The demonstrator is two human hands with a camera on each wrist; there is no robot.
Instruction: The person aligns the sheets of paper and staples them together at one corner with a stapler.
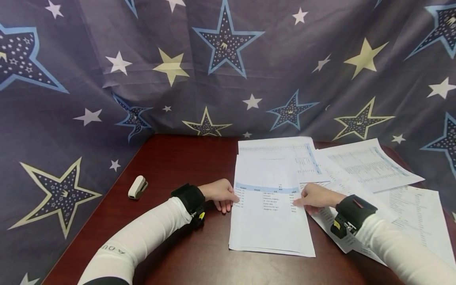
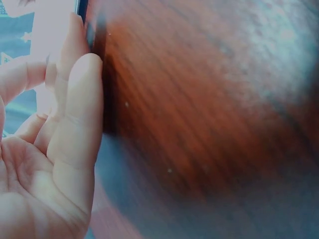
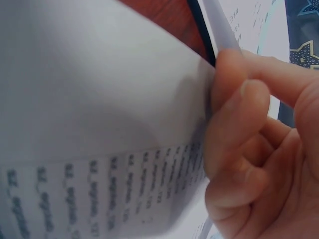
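Observation:
A small stack of printed paper sheets [image 1: 270, 233] with a blue table header lies in front of me, its lower edges slightly out of line. At its left edge my left hand [image 1: 221, 193] pinches the sheets, thumb on top. My right hand [image 1: 318, 197] pinches the opposite edge in the same way. In the left wrist view, the left hand [image 2: 60, 134] has its fingertips at the paper's edge. The right wrist view shows the right hand [image 3: 249, 134] at the stack's edge, beside another printed sheet [image 3: 99, 99].
A white stapler [image 1: 137, 187] lies on the dark red wooden table [image 1: 171, 158] at the left. Behind the stack is a printed sheet [image 1: 276, 143]. More loose sheets [image 1: 420, 213] overlap at the right, partly under the right forearm. A star-patterned curtain [image 1: 228, 99] borders the table.

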